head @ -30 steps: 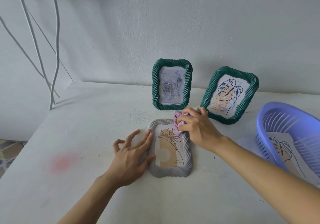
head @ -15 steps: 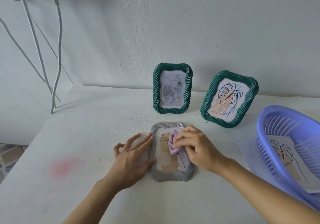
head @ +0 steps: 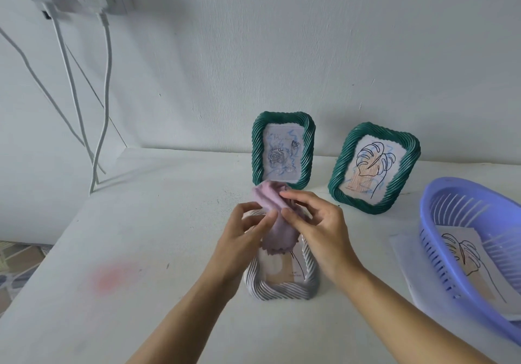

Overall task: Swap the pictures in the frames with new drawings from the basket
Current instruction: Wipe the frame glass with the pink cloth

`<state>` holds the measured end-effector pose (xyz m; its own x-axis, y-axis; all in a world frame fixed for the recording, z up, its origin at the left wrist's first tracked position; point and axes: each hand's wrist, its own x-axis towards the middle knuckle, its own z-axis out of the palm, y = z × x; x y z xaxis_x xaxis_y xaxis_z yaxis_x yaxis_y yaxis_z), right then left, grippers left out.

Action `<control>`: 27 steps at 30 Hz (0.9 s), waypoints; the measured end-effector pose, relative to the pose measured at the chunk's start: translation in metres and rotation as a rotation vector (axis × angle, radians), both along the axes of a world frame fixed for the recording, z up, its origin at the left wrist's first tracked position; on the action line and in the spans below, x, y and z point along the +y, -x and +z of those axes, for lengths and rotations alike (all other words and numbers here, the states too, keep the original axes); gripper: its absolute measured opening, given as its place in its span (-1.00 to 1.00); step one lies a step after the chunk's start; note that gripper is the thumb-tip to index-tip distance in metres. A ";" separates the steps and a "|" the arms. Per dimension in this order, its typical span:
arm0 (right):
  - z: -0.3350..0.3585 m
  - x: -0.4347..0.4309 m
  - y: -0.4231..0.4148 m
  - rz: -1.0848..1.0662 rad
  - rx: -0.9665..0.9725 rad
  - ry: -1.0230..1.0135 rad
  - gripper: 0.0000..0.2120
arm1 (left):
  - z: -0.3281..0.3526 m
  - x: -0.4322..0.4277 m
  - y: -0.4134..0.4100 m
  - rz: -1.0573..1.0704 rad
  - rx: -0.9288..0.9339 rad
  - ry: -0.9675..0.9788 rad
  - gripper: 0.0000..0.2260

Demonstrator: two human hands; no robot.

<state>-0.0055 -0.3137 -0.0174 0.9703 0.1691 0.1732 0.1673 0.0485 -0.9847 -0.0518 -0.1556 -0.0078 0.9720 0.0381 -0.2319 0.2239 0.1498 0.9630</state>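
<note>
A grey ribbed picture frame [head: 282, 287] lies flat on the white table [head: 141, 251], a plant drawing behind its glass. Above it, both hands hold a small lilac cloth [head: 275, 217]. My left hand [head: 245, 234] pinches the cloth's left side. My right hand [head: 313, 228] pinches its right side. Two green ribbed frames stand against the wall: one with a rose drawing [head: 282, 149], one with a leaf drawing [head: 373, 167]. A lilac plastic basket [head: 439, 203] at the right holds a leaf line drawing [head: 473, 262].
A sheet of paper [head: 406, 253] lies under the basket's left side. White cables [head: 98, 109] hang from a wall socket at the upper left. A faint pink stain [head: 115, 276] marks the table at the left.
My right hand lifted the cloth off the grey frame's glass. My left hand left the frame's edge and took hold of the cloth too.
</note>
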 end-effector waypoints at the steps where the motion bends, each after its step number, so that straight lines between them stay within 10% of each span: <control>1: 0.003 -0.001 0.002 0.017 0.017 -0.036 -0.72 | -0.001 0.000 -0.002 0.016 0.046 0.044 -0.56; 16: 0.006 0.016 0.022 0.056 0.195 -0.100 -0.65 | -0.008 0.019 0.014 0.008 0.354 0.565 -0.60; 22: 0.006 0.018 0.025 0.113 0.274 0.132 -0.61 | 0.000 0.019 0.027 0.076 0.132 0.234 -0.62; 27: 0.012 0.016 0.027 0.171 0.435 -0.075 -0.66 | 0.016 0.016 0.030 0.075 0.021 0.154 -0.68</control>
